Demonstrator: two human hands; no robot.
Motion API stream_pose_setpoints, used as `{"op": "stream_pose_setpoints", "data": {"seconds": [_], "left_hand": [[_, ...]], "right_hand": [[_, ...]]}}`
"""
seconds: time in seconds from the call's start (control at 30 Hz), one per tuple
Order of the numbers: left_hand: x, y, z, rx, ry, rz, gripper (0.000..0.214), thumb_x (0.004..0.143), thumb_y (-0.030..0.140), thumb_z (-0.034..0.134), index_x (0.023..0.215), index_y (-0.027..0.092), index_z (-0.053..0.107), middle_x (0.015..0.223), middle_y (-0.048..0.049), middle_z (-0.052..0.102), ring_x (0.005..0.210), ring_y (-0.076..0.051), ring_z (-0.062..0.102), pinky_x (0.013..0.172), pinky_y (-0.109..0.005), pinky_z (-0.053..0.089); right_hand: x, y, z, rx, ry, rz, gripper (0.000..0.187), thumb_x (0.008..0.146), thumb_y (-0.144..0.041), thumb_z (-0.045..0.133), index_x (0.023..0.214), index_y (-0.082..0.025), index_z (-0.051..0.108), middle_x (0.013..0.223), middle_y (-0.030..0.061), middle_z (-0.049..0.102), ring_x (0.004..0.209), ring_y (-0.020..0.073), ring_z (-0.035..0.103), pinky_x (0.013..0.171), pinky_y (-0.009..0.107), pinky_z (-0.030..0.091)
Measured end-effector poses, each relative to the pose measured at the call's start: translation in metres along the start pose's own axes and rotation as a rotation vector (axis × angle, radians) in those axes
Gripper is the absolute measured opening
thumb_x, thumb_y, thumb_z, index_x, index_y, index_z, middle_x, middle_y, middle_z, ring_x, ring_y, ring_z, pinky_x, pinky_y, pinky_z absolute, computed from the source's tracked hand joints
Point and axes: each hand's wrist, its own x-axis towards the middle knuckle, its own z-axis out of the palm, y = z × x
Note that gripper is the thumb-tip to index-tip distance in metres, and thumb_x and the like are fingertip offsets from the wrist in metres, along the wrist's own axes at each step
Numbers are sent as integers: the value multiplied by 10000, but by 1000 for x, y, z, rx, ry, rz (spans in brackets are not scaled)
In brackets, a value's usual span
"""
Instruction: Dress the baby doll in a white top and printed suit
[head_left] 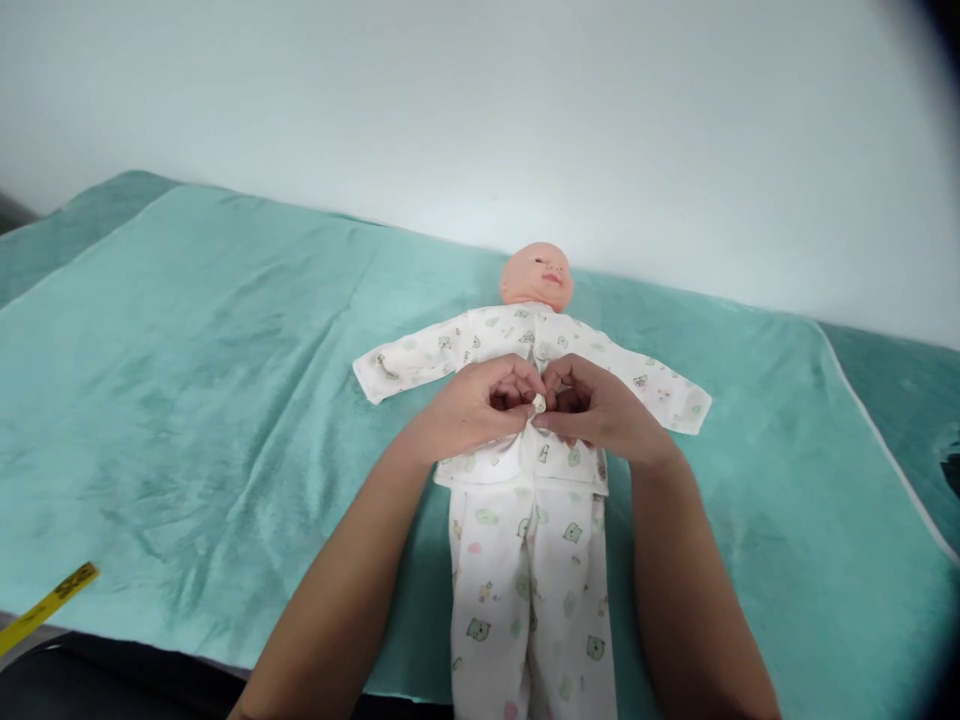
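1. The doll (537,275) lies on its back on the green blanket (187,400), right in front of the person, head toward the wall (450,110).
2. Done, as far as I can see: the printed shirt (495,335) is on, its sleeves spread out to either side, and the matching trousers (487,590) lie in line below its hem. No doll hand shows at either cuff.
3. In hand: the front of the shirt, at mid-chest. The left hand (487,400) has thumb and fingers closed in a pinch; the right hand (604,405) pinches from the other side, fingertips nearly meeting. Between them pokes a small white bump (539,403), probably a button or gathered cloth.
4. Left, I'd judge: this fastening, whose state I cannot tell. The hands hide part of the front opening, so I can't count what is fastened above or below.
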Motion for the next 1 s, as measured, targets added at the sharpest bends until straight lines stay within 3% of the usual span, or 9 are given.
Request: {"op": "stream_pose_setpoints", "data": {"seconds": [0.2,0.53,0.83,0.93,1.0], "left_hand": [[1,-2,1,14,32,-7,134,773,169,624,902,200,608,626,60,484,536,-65,428,469,-179,341],[2,-7,-1,-56,23,10,114,814,226,661,918,185,635,709,26,570,612,-82,524,544,-196,417],[0,-3,0,-11,-20,20,136,882,295,628,978,199,630,753,12,612,614,-90,543,525,-201,402],[1,-3,-2,87,8,73,138,870,277,633,992,214,645,774,17,609,656,-99,550,564,-209,420],[4,-6,-4,226,103,146,136,846,236,640,980,220,664,828,4,637,728,-120,582,640,-232,459]], "right_hand": [[1,2,0,35,0,-32,303,852,-456,725,944,-225,552,616,-68,556,452,78,518,367,186,339],[1,6,-4,83,-20,-28,336,802,-436,774,956,-210,578,677,-49,596,475,81,557,360,178,349],[2,7,-2,68,33,-29,315,776,-421,795,894,-210,593,596,-53,598,432,93,531,343,192,327],[5,11,-1,92,137,-64,291,822,-457,737,857,-210,586,579,-40,596,421,95,508,350,206,325],[13,19,-1,121,353,-117,285,829,-465,711,845,-215,575,634,-24,628,451,90,511,381,209,347]]}}
